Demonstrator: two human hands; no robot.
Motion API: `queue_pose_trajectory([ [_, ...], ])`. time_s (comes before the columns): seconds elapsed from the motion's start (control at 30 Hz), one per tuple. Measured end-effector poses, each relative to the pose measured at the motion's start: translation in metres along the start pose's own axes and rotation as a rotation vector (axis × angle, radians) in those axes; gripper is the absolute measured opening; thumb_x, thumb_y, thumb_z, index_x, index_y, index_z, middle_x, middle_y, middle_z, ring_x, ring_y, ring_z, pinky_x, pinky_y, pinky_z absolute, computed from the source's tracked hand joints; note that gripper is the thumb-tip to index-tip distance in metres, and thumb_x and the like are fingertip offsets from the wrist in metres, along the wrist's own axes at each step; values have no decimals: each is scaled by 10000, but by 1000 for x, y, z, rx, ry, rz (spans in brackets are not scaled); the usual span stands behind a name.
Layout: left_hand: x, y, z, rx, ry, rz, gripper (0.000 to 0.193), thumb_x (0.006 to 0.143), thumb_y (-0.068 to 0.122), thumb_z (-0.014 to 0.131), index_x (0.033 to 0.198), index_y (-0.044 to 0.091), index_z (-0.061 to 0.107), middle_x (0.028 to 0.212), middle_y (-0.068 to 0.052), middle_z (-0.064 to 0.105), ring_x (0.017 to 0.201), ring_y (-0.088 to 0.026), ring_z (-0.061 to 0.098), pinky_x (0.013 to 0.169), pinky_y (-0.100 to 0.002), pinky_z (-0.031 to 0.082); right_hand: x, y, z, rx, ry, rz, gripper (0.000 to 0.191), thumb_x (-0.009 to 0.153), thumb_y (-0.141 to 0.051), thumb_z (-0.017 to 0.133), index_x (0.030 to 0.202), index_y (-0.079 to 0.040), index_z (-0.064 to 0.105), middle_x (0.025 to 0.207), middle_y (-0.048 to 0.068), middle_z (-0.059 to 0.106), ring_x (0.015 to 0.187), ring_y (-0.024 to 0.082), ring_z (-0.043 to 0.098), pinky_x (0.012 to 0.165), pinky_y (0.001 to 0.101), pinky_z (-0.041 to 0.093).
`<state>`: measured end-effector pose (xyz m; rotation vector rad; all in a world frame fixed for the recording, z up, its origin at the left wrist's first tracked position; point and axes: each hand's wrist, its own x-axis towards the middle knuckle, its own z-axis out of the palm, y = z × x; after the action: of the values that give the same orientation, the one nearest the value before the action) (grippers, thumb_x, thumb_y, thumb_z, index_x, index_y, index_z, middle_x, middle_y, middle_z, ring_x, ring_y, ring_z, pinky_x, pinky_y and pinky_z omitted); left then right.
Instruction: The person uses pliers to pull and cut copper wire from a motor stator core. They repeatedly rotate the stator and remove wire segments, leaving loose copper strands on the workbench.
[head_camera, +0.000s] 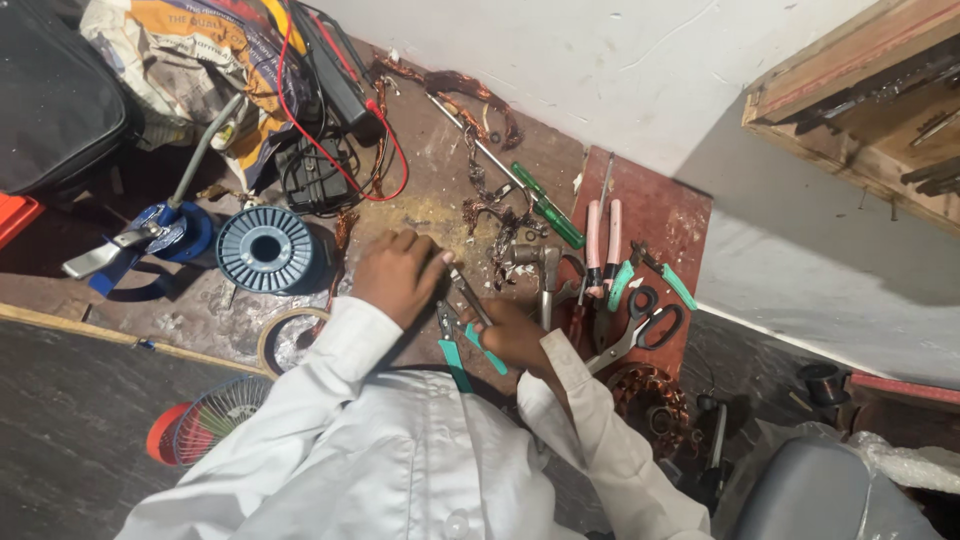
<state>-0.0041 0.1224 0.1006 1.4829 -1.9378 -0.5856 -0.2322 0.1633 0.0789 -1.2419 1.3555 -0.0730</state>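
Pliers with teal handles lie under both hands at the middle of a cluttered brown tabletop. The left hand rests knuckles-up, fingers curled down onto the metal jaws end; whether it grips them cannot be told. The right hand closes around the teal handles. Just right lie a hammer, pink-handled pliers and black scissors. A blue wire spool sits to the left, well apart.
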Motion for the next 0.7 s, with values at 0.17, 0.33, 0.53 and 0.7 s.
queue_pose_trajectory([
  [0.17,8,-2,8,-37,-91,-274,374,1077,365,530,946,54,693,813,-226,692,774,-442,688,752,-530,528,0,10,-15,-248,2,-62,368,787,-38,523,1141,41,585,1003,241,636,937,342,663,799,426,503],
  [0.33,9,-19,16,-70,-72,-383,344,1052,348,534,1063,13,614,716,-266,675,714,-489,677,696,-567,501,4,24,-11,-375,67,-332,360,775,-32,593,1118,78,596,1091,283,612,1030,442,613,873,482,482],
  [0.53,2,-45,37,-948,310,-452,279,1059,302,568,980,36,599,894,-123,713,822,-249,681,752,-392,552,-12,18,-10,-272,130,-259,546,688,35,470,1221,33,587,1135,243,597,1034,424,619,853,487,474],
  [0.7,1,-48,32,-1204,157,-526,296,1025,333,619,927,53,626,904,-66,683,864,-169,629,819,-314,487,-19,17,-24,-401,174,-390,481,703,51,485,1167,40,609,1065,253,597,1063,443,580,892,510,452],
])
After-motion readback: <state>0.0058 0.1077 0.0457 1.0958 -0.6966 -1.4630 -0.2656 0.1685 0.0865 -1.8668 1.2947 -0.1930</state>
